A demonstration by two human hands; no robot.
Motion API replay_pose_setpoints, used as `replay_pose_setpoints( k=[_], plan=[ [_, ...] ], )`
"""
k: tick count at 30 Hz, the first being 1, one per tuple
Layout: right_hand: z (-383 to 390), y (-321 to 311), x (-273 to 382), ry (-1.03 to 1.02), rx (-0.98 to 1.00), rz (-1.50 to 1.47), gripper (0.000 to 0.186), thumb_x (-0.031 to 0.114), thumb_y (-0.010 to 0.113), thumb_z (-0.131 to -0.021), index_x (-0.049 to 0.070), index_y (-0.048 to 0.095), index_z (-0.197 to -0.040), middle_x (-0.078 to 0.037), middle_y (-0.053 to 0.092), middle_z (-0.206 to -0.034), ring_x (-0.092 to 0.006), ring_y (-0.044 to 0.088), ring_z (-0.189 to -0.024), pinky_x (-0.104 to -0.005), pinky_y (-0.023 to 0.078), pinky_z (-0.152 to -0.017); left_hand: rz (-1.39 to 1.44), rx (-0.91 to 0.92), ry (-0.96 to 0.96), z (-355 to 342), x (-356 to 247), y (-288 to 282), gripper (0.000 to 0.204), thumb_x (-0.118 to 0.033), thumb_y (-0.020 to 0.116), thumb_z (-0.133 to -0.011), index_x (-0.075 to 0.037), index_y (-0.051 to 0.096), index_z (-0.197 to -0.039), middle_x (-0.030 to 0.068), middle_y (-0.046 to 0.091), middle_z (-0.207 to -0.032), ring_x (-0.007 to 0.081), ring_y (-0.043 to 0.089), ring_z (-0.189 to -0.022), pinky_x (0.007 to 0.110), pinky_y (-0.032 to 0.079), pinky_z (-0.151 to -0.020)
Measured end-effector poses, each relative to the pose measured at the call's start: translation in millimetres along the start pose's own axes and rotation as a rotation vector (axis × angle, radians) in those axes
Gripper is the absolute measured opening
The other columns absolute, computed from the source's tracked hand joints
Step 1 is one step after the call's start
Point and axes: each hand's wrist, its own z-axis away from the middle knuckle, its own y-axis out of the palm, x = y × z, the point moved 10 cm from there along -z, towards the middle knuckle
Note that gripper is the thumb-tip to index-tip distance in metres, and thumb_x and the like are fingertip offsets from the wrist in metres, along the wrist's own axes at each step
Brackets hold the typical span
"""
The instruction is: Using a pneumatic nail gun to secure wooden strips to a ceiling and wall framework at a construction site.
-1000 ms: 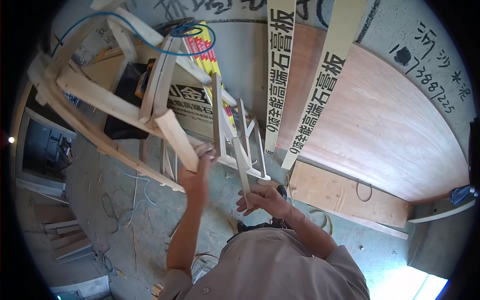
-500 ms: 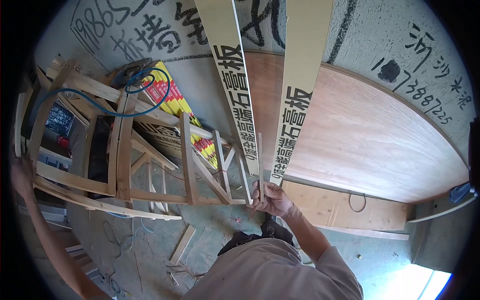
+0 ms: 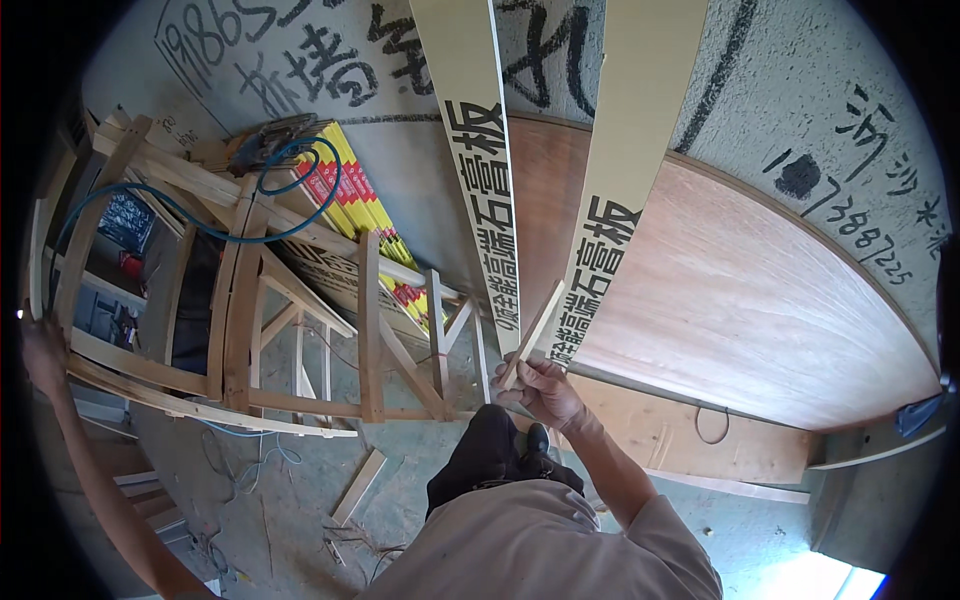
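a careless rightward swing could knock the right beige board (image 3: 636,130), as the right hand (image 3: 548,393) grips a wooden strip (image 3: 539,328); the left hand's (image 3: 43,360) grip i cannot tell.

An indoor building site is indicated: black writing (image 3: 798,174) is daubed on the bare wall (image 3: 410,190), boards (image 3: 645,120) and plywood (image 3: 760,300) are leaned against it, and the floor (image 3: 300,505) is strewn with scraps (image 3: 358,487).

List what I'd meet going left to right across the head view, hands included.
Left hand → loose pale wooden board on the floor → right hand holding a thin pale wooden strip → thin brown loop → dark-blue bundle of cloth-like material.
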Motion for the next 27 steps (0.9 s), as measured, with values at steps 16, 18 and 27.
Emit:
replay_pose_setpoints(
  k=[16, 18, 27],
  plan=[
    [-30.6, 27.5, -26.5, 0.137, 0.135, 0.097, 0.024, 0.022, 0.046, -0.106, 0.003, 0.051, -0.12, -0.006, 0.056, -0.091, -0.0202, 0.063, -0.084, -0.0401, 0.059, -0.076, -0.072, -0.083, -0.196, 27.2, -103.4, -170.9, 0.049, -0.021, 0.064, -0.089, -0.012, 0.053, -0.136, 0.0188, 0.061, -0.126, 0.0379, 0.063, -0.108, 0.047, 0.049, -0.096],
    [-52.0, 29.9, -35.9, 0.183, 0.008, 0.363, 0.022, 0.02, 0.041, -0.107, 0.003, 0.05, -0.116, -0.004, 0.051, -0.083, -0.0165, 0.057, -0.074, -0.0395, 0.058, -0.073, -0.02, -0.097, -0.128, 25.6, -109.3, -182.5, 0.046, -0.016, 0.064, -0.087, -0.01, 0.055, -0.132, 0.0197, 0.062, -0.124, 0.0406, 0.062, -0.106, 0.047, 0.049, -0.096],
    [-222.2, 144.1, 3.9, -0.232, 0.245, 0.577, 0.023, 0.021, 0.039, -0.107, 0.001, 0.049, -0.113, -0.003, 0.047, -0.078, -0.0095, 0.042, -0.06, -0.0284, 0.046, -0.056, -0.142, -0.095, -0.131, -35.5, -78.1, -229.2, 0.039, -0.014, 0.063, -0.086, -0.009, 0.062, -0.124, 0.0221, 0.067, -0.101, 0.0396, 0.065, -0.093, 0.048, 0.052, -0.084]
  ],
)
